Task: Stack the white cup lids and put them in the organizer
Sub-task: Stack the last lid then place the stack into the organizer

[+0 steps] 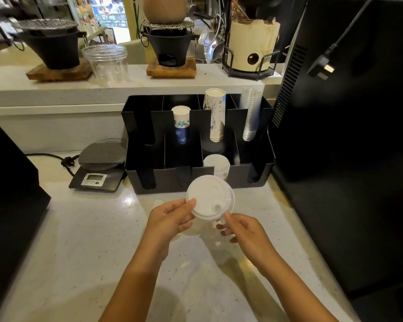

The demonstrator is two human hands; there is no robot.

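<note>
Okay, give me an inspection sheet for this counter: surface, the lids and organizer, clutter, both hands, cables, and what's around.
Surface: pale speckled counter, bare in front of the hands.
Job's things: white cup lids held above the counter in front of the black organizer; more white lids already in a front slot.
Clutter: digital scale left of the organizer; paper cups and clear cups in the rear slots.
Hands: left hand and right hand both grip the lids' near edge.
Cables: black cord with plug beside the scale; another plug hanging at right.
Surroundings: raised shelf with clear jar; black appliance at right.
</note>
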